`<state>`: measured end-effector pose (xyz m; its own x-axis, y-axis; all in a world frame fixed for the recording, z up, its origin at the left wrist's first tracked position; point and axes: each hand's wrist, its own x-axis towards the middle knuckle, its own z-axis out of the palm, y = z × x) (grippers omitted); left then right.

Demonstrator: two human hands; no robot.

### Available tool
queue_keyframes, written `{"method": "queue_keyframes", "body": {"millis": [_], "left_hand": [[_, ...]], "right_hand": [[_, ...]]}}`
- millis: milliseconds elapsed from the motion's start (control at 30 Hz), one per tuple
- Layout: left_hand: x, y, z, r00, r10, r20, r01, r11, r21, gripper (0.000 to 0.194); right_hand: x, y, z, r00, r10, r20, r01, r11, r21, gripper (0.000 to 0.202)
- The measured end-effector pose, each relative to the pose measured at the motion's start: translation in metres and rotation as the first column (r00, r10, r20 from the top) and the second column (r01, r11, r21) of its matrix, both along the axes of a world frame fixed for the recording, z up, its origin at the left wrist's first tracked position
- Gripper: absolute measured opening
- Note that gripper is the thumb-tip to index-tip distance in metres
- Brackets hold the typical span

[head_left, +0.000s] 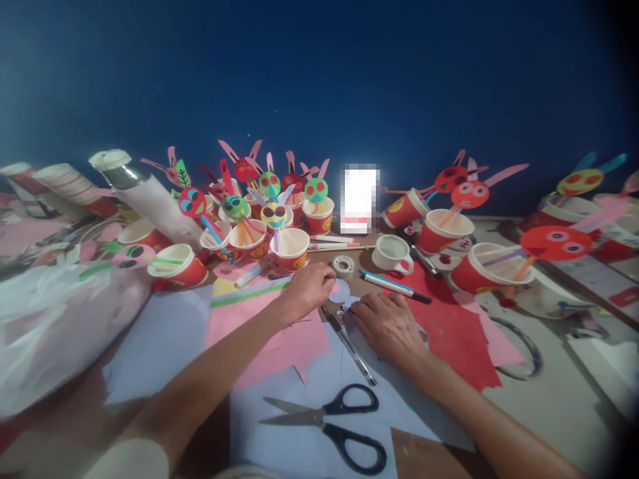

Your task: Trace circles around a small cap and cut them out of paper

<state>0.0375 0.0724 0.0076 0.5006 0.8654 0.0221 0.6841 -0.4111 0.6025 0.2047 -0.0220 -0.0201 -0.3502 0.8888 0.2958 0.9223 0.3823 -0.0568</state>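
My left hand (310,291) reaches over the pink paper (269,346), its curled fingers at the edge of a small pale disc (340,291). What those fingers hold, if anything, is hidden. My right hand (387,324) rests low on the pale blue paper (309,379), fingers bent down beside small dark-marked scraps (344,309); its fingertips are partly hidden. Between the hands lies a black-capped clear pen (352,349). Nearer to me, black-handled scissors (322,419) lie with their blades apart. A roll of tape (343,267) sits just beyond my hands.
Red paper cups (289,249) with colourful paper faces on sticks line the back and right. A white mug (393,254) and a blue-and-white marker (394,286) lie beyond my right hand, near red paper (454,332). A plastic bag (64,326) bulges at the left.
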Motion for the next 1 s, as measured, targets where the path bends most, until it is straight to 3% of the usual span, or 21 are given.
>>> {"method": "queue_keyframes", "body": {"millis": [133,300,333,400,467,533,633,700,800,900,1000], "left_hand": [[-0.023,-0.012,0.017,0.996,0.035,0.083,-0.032,0.999,-0.039,0.020],[-0.089,-0.046,0.030,0.969,0.196,0.148,-0.174,0.973,-0.152,0.022],[-0.104,-0.057,0.030,0.956,0.245,0.158,-0.214,0.958,-0.192,0.023],[-0.129,-0.083,0.027,0.875,0.434,0.212,-0.344,0.868,-0.358,0.022],[-0.146,-0.111,0.021,0.810,0.538,0.232,-0.413,0.805,-0.426,0.022],[-0.154,-0.138,0.016,0.793,0.580,0.189,-0.431,0.752,-0.499,0.020],[-0.157,-0.166,0.009,0.794,0.571,0.209,-0.376,0.731,-0.569,0.021],[-0.158,-0.175,0.006,0.792,0.566,0.230,-0.382,0.752,-0.537,0.021],[-0.162,-0.179,0.003,0.802,0.546,0.243,-0.411,0.799,-0.438,0.022],[-0.170,-0.179,0.000,0.837,0.490,0.244,-0.410,0.856,-0.314,0.021],[-0.180,-0.178,-0.005,0.869,0.426,0.251,-0.421,0.904,-0.079,0.016]], "right_hand": [[0.001,-0.001,0.001,1.000,0.012,-0.003,-0.012,1.000,-0.001,0.018],[0.004,-0.002,-0.001,0.998,0.053,-0.030,-0.052,0.998,0.029,0.018],[0.004,-0.002,-0.002,0.997,0.061,-0.037,-0.059,0.997,0.040,0.019],[0.006,-0.002,-0.004,0.996,0.074,-0.048,-0.071,0.996,0.060,0.021],[0.006,-0.002,-0.003,0.994,0.092,-0.055,-0.088,0.993,0.080,0.023],[0.004,-0.002,0.002,0.992,0.110,-0.063,-0.103,0.989,0.104,0.023],[-0.008,-0.006,0.014,0.986,0.150,-0.075,-0.140,0.982,0.126,0.023],[-0.023,-0.010,0.022,0.975,0.207,-0.081,-0.199,0.975,0.097,0.023],[-0.051,-0.016,0.028,0.953,0.266,-0.144,-0.277,0.959,-0.059,0.023],[-0.079,-0.018,0.025,0.953,0.219,-0.211,-0.259,0.947,-0.188,0.019],[-0.097,-0.016,0.020,0.955,0.170,-0.244,-0.236,0.931,-0.279,0.021]]}}
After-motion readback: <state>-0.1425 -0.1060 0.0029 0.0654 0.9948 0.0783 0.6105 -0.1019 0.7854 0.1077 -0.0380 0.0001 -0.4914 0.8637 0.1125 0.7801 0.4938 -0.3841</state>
